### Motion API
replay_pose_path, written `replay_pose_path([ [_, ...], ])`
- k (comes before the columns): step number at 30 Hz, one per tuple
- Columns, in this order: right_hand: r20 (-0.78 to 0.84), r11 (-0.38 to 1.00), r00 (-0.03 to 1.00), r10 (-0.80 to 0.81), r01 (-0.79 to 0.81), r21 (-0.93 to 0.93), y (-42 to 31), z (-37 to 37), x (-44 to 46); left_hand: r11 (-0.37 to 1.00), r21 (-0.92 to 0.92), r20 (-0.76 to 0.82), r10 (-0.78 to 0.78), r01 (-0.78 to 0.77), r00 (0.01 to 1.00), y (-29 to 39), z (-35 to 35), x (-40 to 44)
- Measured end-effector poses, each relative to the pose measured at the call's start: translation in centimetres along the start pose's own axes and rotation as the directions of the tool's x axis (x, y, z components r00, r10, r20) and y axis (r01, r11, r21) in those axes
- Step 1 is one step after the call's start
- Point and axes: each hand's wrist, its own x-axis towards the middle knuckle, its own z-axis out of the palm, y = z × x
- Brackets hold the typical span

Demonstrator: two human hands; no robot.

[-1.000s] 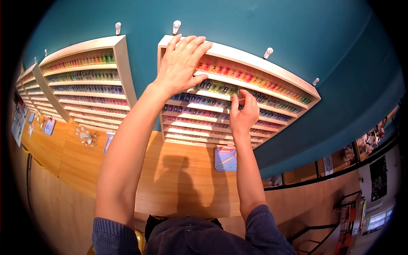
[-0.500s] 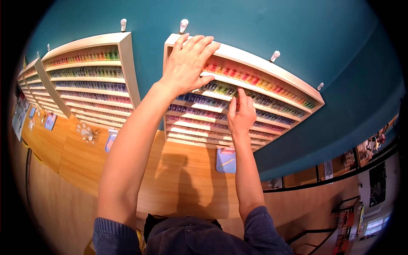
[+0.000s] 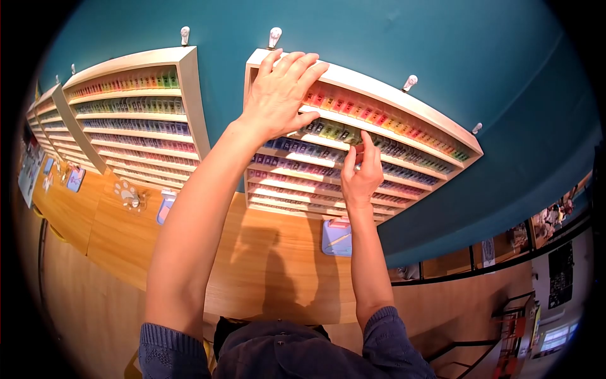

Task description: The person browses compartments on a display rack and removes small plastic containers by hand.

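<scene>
Along the wall, shelves lengthwise.

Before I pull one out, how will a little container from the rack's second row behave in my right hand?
The little container looks small and see-through, so it's probably light and fairly stiff. It stands tightly packed with its neighbours, so drawing it out might nudge or tip them. The shelf edge looks plain, so a push outward could send it off.

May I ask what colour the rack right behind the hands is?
The rack is pale cream; the head view shows it best.
</scene>
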Motion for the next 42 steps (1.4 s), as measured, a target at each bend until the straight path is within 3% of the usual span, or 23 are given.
replay_pose_path([
  [5, 0.210, 0.998, 0.977, 0.043, -0.033, -0.053, -0.9, 0.5, -0.1, 1.000, 0.008, 0.003, 0.005, -0.005, 1.000, 0.0, 0.0, 0.0],
  [9, 0.071, 0.999, 0.997, -0.005, 0.001, 0.048, -1.1, 0.2, 0.0, 1.000, -0.009, -0.010, 0.009, -0.009, 1.000, -0.1, -0.1, 0.0],
  [20, 0.039, 0.996, 0.999, 0.016, -0.019, 0.089, -0.9, 0.2, -0.4, 1.000, -0.022, -0.019, 0.020, -0.020, 1.000, -0.1, -0.1, -0.1],
  [26, 0.163, 0.997, 0.986, 0.034, -0.024, -0.067, -1.2, 0.6, 1.0, 1.000, -0.013, -0.024, 0.019, -0.020, 1.000, -0.1, 0.0, -0.1],
  [28, 0.320, 0.956, 0.938, 0.130, -0.033, -0.292, -1.2, 0.7, 1.8, 1.000, -0.017, -0.023, 0.020, -0.021, 1.000, -0.1, 0.0, -0.1],
  [32, 0.391, 0.939, 0.906, 0.163, -0.021, -0.344, -1.4, 0.6, 2.8, 1.000, -0.012, -0.021, 0.021, -0.021, 1.000, -0.1, -0.1, -0.1],
  [35, 0.386, 0.958, 0.907, 0.167, -0.057, -0.281, -1.7, 0.1, 2.6, 1.000, -0.020, -0.016, 0.024, -0.025, 1.000, -0.3, -0.1, 0.0],
  [37, 0.213, 0.991, 0.973, 0.091, -0.067, -0.117, -2.0, 0.0, 1.6, 0.996, -0.072, -0.007, 0.054, -0.055, 0.998, -0.6, -0.4, 0.0],
  [38, 0.214, 0.991, 0.973, 0.091, -0.067, -0.116, -2.0, 0.0, 1.1, 0.996, -0.070, -0.006, 0.054, -0.055, 0.999, -0.8, -0.3, 0.0],
  [40, 0.110, 0.972, 0.972, -0.206, 0.216, -0.088, -2.1, 0.1, 0.4, 0.993, -0.090, 0.033, 0.077, -0.074, 0.996, -1.2, -0.3, 0.2],
  [42, 0.093, 0.961, 0.965, -0.244, 0.254, -0.113, -3.0, 0.3, 0.5, 0.990, -0.115, 0.028, 0.086, -0.082, 0.996, -1.5, -0.2, 0.2],
])
